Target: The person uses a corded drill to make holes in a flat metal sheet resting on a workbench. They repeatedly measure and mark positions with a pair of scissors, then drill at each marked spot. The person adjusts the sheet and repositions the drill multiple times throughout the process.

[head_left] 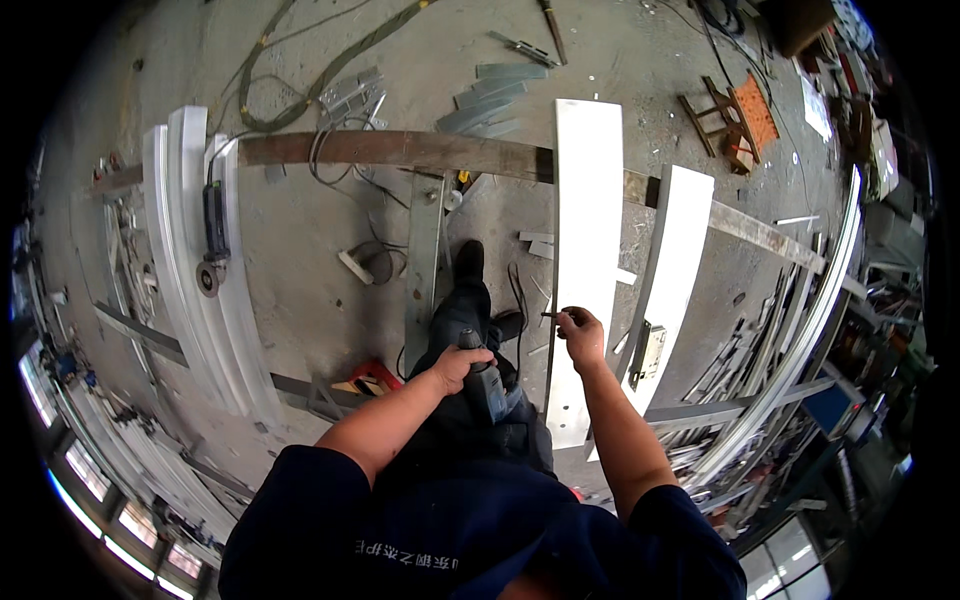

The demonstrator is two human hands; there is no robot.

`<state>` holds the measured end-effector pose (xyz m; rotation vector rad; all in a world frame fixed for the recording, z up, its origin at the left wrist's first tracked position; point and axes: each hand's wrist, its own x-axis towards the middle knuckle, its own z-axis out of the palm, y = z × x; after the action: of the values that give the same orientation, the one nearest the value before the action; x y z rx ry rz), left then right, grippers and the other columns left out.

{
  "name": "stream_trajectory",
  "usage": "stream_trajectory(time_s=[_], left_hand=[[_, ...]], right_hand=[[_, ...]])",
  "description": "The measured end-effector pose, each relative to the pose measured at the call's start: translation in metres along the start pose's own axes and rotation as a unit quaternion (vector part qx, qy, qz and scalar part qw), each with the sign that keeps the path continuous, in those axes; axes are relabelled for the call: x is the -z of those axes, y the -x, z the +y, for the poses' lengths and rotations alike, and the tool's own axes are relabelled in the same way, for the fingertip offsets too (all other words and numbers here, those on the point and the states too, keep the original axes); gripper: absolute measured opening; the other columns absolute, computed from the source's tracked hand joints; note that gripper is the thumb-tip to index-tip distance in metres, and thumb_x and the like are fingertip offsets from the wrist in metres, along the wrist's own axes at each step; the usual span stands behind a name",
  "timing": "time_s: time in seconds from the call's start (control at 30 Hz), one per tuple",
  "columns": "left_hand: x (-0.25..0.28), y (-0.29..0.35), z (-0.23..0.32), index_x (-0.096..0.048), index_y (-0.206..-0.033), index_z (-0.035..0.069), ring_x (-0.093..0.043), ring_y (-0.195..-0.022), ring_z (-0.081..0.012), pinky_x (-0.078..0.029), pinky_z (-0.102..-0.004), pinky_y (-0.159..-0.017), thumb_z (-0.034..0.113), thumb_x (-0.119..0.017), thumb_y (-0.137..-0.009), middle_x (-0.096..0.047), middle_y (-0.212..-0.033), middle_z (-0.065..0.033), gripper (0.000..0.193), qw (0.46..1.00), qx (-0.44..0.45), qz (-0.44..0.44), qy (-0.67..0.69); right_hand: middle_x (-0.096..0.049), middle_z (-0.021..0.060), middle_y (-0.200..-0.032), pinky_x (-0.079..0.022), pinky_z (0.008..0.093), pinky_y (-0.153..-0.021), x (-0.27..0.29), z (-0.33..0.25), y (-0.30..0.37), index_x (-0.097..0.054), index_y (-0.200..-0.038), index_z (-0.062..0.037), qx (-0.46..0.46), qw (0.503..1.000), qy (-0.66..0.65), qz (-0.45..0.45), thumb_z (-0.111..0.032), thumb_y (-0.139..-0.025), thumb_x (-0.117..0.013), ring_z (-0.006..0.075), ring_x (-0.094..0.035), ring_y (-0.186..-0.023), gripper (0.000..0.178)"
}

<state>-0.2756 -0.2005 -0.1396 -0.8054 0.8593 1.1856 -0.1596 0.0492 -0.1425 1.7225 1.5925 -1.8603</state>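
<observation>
Near my lap, my left hand (457, 367) is closed around the dark front part of a power drill (487, 393), its grey-blue body lying against my legs. My right hand (582, 340) is over a long white metal profile (587, 210), fingers pinched on a thin dark rod (549, 315) that points left past the profile's edge. The rod is too small to identify. A second white profile (683, 230), with a metal lock plate (651, 350) on it, lies to the right of that hand.
A rusty steel beam (400, 149) crosses ahead, under the profiles. On the left, an angle grinder (212, 240) rests on pale profiles (185, 200). Cables (320, 90), cut metal strips (490, 95) and an orange-topped stool (755, 112) are on the floor. Metal scrap lies at right.
</observation>
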Motion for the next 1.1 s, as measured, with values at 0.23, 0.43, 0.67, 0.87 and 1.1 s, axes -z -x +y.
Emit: stream_trajectory(time_s=[0.23, 0.43, 0.67, 0.87, 1.1], left_hand=[[-0.017, 0.006, -0.029, -0.071, -0.087, 0.001, -0.068, -0.079, -0.024, -0.055, -0.0374, -0.078, 0.012, -0.078, -0.078, -0.072, -0.087, -0.0118, 0.015, 0.99, -0.033, 0.018, -0.137], [-0.039, -0.001, -0.036, -0.072, -0.085, 0.003, -0.067, -0.08, -0.0209, -0.053, -0.0349, -0.078, 0.011, -0.079, -0.076, -0.072, -0.087, -0.0082, 0.014, 0.974, -0.037, -0.046, -0.22], [-0.02, -0.018, -0.021, -0.067, -0.089, 0.002, -0.069, -0.081, -0.0245, -0.056, -0.0382, -0.078, 0.006, -0.075, -0.081, -0.071, -0.088, -0.0127, 0.012, 0.991, -0.014, -0.028, -0.131], [0.003, -0.023, -0.02, -0.066, -0.091, 0.003, -0.068, -0.086, -0.0226, -0.055, -0.0389, -0.082, 0.007, -0.076, -0.083, -0.071, -0.092, -0.0127, 0.013, 0.998, 0.019, -0.049, -0.027], [0.01, -0.017, -0.005, -0.065, -0.09, 0.005, -0.067, -0.093, -0.0208, -0.049, -0.0357, -0.091, 0.011, -0.077, -0.082, -0.07, -0.091, -0.0107, 0.015, 0.996, -0.037, -0.079, 0.029]], right_hand=[[-0.068, 0.0082, -0.087, -0.052, 0.0272, -0.063, 0.021, 0.058, 0.035, -0.065, -0.105, 0.0041, -0.013, 0.995, -0.094, 0.01, -0.011, -0.094, -0.066, 0.0135, -0.061, -0.068, 0.019], [-0.069, 0.0107, -0.088, -0.052, 0.0286, -0.064, 0.015, 0.075, 0.031, -0.063, -0.109, 0.007, -0.019, 0.992, -0.125, -0.011, -0.011, -0.094, -0.066, 0.0149, -0.061, -0.068, 0.024], [-0.066, 0.0054, -0.075, -0.048, 0.0285, -0.06, -0.024, 0.036, -0.022, -0.068, -0.097, 0.0064, 0.0, 0.996, -0.087, 0.001, -0.016, -0.091, -0.069, 0.0131, -0.058, -0.064, 0.023], [-0.066, 0.0046, -0.075, -0.047, 0.0291, -0.061, -0.127, -0.021, -0.13, -0.071, -0.096, 0.0017, 0.029, 0.992, 0.114, -0.042, -0.023, -0.091, -0.071, 0.0116, -0.058, -0.065, 0.025], [-0.075, 0.0159, -0.096, -0.053, 0.0383, -0.081, -0.264, -0.074, -0.246, -0.074, -0.101, -0.0027, 0.091, 0.972, 0.204, -0.072, -0.032, -0.084, -0.074, 0.0316, -0.07, -0.089, 0.034]])
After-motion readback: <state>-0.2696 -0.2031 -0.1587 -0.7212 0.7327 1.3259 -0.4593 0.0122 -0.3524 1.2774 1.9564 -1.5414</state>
